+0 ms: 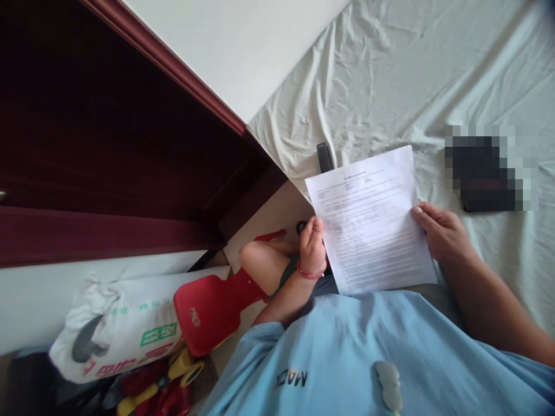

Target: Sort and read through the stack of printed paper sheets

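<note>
A white printed sheet of paper (373,222) is held up in front of me over my lap. My left hand (312,245), with a red band on the wrist, pinches the sheet's left edge, thumb on top. Gripping the right edge is my right hand (440,231), its thumb lying on the page and fingers behind. Both hands are closed on the paper. I wear a light blue shirt (368,358), and my bare knee (260,263) shows below the left hand.
A bed with a wrinkled pale sheet (411,75) fills the right. A dark slim object (325,157) lies at its edge, a blurred dark item (488,173) farther right. Left stand a dark wooden cabinet (108,144), a white sack (125,329) and a red toy (212,306).
</note>
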`<state>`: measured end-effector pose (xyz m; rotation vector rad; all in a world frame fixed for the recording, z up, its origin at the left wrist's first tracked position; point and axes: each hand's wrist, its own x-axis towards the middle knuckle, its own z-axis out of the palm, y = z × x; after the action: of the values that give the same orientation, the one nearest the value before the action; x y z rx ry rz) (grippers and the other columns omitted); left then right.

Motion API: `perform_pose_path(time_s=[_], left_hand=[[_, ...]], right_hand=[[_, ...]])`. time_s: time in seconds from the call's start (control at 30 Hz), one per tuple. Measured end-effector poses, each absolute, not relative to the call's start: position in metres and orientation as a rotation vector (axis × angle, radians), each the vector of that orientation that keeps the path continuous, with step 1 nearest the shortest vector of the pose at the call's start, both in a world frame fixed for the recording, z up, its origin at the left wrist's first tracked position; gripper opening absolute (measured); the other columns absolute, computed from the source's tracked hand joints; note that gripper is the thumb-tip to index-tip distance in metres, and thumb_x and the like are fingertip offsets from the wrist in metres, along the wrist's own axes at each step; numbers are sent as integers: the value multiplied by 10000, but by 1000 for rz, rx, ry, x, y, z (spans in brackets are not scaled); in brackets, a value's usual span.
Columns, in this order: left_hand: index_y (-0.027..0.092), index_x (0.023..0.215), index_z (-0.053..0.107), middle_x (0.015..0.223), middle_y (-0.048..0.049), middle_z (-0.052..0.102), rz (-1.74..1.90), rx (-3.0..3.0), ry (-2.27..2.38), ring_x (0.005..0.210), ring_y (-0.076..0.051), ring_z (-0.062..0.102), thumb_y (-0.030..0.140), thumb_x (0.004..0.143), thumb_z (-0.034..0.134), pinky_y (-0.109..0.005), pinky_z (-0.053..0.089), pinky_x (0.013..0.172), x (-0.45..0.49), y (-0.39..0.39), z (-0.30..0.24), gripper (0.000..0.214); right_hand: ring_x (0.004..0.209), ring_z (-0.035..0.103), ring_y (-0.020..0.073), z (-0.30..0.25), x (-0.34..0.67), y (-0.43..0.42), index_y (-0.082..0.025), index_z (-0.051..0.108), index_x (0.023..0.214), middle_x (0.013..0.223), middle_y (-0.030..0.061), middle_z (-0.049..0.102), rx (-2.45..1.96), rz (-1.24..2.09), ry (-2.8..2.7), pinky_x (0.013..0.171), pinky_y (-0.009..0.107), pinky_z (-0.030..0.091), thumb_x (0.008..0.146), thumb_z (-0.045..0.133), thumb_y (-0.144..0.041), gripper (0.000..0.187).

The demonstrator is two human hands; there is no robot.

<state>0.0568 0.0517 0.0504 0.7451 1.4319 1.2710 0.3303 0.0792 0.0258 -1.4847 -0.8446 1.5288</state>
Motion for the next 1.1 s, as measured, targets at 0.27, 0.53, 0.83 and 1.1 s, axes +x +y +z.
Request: perform_pose_path(time_s=[0.27,0.53,0.83,1.1], left_hand=[[225,952,714,1009,-53,773,1353,769,1379,1010,-217,717,749,880,765,-355,579,946,53,58,44,531],[228,826,652,802,-16,630,1314,995,1572,821,-180,587,746,966,662,-304,493,792,42,57,41,536],[222,721,579,708,-2,518,1253,1157,1607,699,-159,439,776,959,638,-314,411,693,46,57,50,606],[233,753,596,733,-7,572,1214,950,1545,754,-178,543,787,896,719,-302,525,743,43,52,47,585]], right_hand=[[639,640,202,37,326,74,-256,703,781,738,19,714,-1411,1678,-546,578,316,541,671,963,-520,387],[582,541,145,36,329,79,-242,707,783,661,-23,612,-1319,1704,-541,561,280,481,624,1013,-590,490],[571,434,111,38,327,84,-235,704,806,625,-39,545,-1409,1503,-628,524,259,320,660,966,-525,417],[589,424,131,31,328,85,-228,730,804,628,-26,572,-1488,1522,-628,554,290,300,639,955,-530,411]])
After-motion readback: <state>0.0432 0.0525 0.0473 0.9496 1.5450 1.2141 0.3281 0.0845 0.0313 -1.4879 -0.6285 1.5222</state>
